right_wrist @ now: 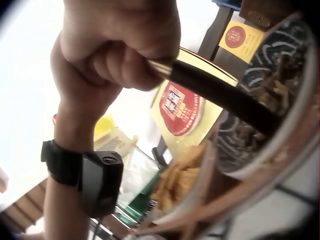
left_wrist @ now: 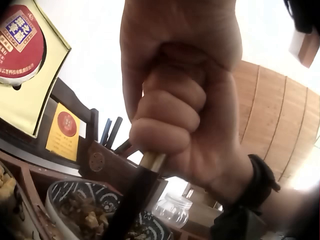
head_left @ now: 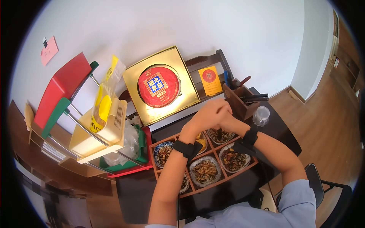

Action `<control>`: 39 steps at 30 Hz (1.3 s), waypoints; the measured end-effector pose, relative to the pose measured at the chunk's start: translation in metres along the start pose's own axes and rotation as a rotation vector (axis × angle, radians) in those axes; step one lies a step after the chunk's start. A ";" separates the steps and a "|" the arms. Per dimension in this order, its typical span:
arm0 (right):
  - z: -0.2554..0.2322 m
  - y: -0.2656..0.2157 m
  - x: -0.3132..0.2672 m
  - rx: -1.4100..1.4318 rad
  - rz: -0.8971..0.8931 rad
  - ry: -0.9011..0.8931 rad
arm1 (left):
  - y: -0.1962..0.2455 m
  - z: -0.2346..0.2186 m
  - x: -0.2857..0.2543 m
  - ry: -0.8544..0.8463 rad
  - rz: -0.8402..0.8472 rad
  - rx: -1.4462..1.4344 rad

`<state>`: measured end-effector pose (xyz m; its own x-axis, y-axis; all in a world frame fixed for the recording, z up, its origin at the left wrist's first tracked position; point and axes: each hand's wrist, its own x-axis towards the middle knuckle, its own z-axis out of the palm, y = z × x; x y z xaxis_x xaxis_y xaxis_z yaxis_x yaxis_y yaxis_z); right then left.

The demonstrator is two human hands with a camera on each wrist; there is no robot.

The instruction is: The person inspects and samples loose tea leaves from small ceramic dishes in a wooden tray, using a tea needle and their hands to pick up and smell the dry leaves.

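My left hand and right hand are clasped together above the food dishes. Curled fingers grip the pale end of a dark rod in the left wrist view; the rod slants down over a patterned bowl. From the right wrist side, the same dark rod comes out below the right hand, with the left hand against it. The overlap hides which fingers lie directly on the handle. Beneath the hands is a divided wooden tray.
Behind the tray stands a gold box with a red disc, beside a yellow card. A wooden holder with utensils and a clear jar are at the right. On the left is a tiered rack with bags.
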<state>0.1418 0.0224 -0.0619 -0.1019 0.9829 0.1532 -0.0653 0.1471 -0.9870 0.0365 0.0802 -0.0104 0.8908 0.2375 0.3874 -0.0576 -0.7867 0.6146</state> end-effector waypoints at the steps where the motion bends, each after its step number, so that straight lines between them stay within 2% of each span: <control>1: 0.000 -0.002 0.002 0.005 -0.049 -0.034 | 0.001 -0.001 0.002 0.013 -0.005 -0.057; 5: -0.007 -0.012 0.001 -0.205 -0.032 -0.083 | 0.012 -0.011 0.006 0.019 0.041 0.012; 7: -0.002 -0.004 0.004 -0.097 -0.044 -0.071 | 0.023 -0.017 0.006 -0.021 -0.002 0.086; 10: 0.001 0.005 0.008 0.057 -0.072 -0.045 | 0.004 -0.005 -0.001 -0.010 -0.039 0.025; 14: -0.005 -0.002 0.007 0.116 -0.048 -0.117 | 0.005 -0.007 0.003 0.021 0.007 -0.029; 16: 0.000 -0.014 0.007 -0.208 -0.201 -0.019 | 0.013 -0.013 0.006 0.024 0.037 0.054; 17: 0.001 -0.016 0.005 -0.206 -0.198 -0.023 | 0.014 -0.013 0.005 0.027 0.032 0.052; 19: 0.003 -0.018 0.003 0.005 -0.042 -0.036 | 0.016 -0.013 0.005 -0.011 -0.020 0.070; 23: -0.008 0.004 0.009 0.034 -0.042 -0.054 | -0.001 -0.006 0.003 0.035 -0.015 -0.081; 28: -0.014 0.005 0.002 -0.064 -0.076 -0.051 | 0.021 -0.012 0.007 0.047 0.035 0.007; 32: -0.017 0.000 0.000 -0.137 -0.109 -0.047 | 0.001 0.004 0.006 0.028 0.074 0.024; 37: -0.016 -0.001 0.001 -0.391 -0.391 0.065 | 0.012 -0.004 0.010 0.061 0.068 0.003; 38: -0.015 -0.002 0.001 -0.389 -0.390 0.063 | 0.014 -0.005 0.010 0.061 0.065 0.003; 39: -0.014 -0.005 0.001 -0.307 -0.291 0.033 | 0.017 -0.006 0.009 0.041 0.050 0.023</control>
<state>0.1559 0.0240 -0.0580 -0.0903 0.8978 0.4310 0.2124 0.4402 -0.8724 0.0409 0.0727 0.0078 0.8677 0.2201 0.4458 -0.0913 -0.8109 0.5781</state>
